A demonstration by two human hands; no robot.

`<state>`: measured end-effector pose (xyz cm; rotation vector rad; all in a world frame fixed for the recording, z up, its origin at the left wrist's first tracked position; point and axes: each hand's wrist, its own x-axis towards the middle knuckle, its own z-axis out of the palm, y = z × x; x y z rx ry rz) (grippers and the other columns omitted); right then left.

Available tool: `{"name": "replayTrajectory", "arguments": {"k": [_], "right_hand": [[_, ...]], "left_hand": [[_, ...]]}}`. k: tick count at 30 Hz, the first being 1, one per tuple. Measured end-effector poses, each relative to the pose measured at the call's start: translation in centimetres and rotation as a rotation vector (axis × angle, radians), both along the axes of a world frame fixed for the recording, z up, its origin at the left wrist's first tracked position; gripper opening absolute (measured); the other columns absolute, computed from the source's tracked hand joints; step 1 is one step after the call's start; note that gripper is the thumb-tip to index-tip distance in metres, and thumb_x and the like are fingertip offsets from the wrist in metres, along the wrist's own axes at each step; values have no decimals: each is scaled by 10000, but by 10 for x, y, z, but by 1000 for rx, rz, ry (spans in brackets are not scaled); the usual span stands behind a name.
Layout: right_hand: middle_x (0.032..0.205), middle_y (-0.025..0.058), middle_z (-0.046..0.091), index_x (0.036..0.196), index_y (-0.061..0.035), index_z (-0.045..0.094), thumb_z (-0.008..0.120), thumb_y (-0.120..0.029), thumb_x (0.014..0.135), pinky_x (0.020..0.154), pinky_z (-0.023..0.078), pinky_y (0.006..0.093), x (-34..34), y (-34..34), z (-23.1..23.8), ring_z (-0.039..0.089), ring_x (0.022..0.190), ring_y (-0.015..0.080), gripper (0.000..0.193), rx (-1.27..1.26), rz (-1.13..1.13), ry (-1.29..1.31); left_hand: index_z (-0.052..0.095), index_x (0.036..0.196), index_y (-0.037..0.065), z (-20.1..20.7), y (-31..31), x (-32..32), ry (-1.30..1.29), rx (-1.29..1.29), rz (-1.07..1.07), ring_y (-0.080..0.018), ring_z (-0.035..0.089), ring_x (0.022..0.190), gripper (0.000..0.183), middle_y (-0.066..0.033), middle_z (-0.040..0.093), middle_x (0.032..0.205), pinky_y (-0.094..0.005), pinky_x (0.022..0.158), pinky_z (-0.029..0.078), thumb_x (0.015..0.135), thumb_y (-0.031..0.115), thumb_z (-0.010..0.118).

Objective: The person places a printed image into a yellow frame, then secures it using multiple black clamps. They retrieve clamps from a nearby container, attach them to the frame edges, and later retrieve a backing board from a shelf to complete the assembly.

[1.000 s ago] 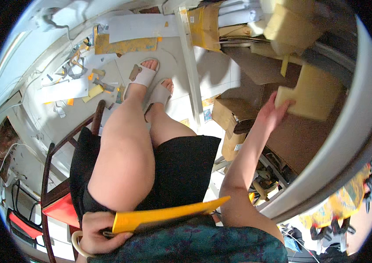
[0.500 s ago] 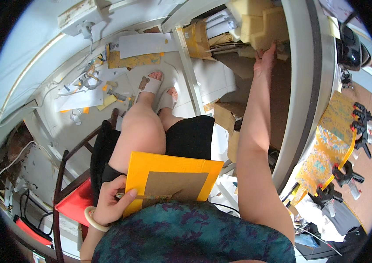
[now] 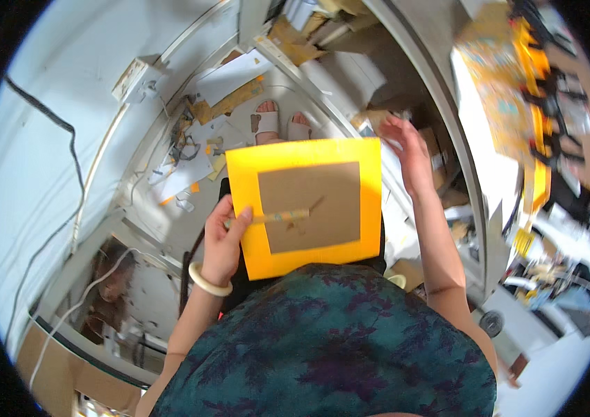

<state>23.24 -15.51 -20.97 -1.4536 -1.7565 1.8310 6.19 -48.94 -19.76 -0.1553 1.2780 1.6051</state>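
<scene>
My left hand (image 3: 223, 238) grips the left edge of a square board (image 3: 309, 189) with a wide yellow border and a brown middle. Its thumb lies on top and also pins a slim patterned stick (image 3: 277, 216), which reaches across onto the brown part. The far end of the stick is thin and dark. The board lies over my lap, its face up. Off the board's upper right corner, my right hand (image 3: 410, 156) hangs in the air with fingers apart and slightly curled, blurred by motion. I see nothing in it.
Paper and scraps (image 3: 187, 156) litter the floor at the far left, by my sandalled feet (image 3: 266, 119). Cardboard (image 3: 295, 42) fills the space under the table (image 3: 472, 174) on the right. Black clamps (image 3: 555, 104) hold yellow patterned pieces on the tabletop. A socket box (image 3: 135, 80) sits on the wall.
My right hand has come back from the foam blocks under the table to beside the board. The board now shows more fully, farther from my body. The view has swung left.
</scene>
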Motion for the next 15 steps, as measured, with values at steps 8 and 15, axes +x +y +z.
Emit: {"name": "replayTrajectory", "arguments": {"k": [8,15], "right_hand": [[1223,40,669,1340,-35,545,673,-114,963,976,477,292,107,-177,103,618,1085,123,406,-162,-106,349],[1174,44,687,1283,-22,581,699,-115,947,940,498,296,183,-236,125,631,1044,117,368,77,-265,404]], "left_hand": [[580,1255,-7,39,-15,27,115,284,-164,-106,593,1033,258,-42,651,1124,-266,927,464,1010,73,565],[450,1400,-61,224,-29,-2,1141,714,91,-293,487,1347,489,-175,512,1433,-390,1093,422,1022,246,492]]}}
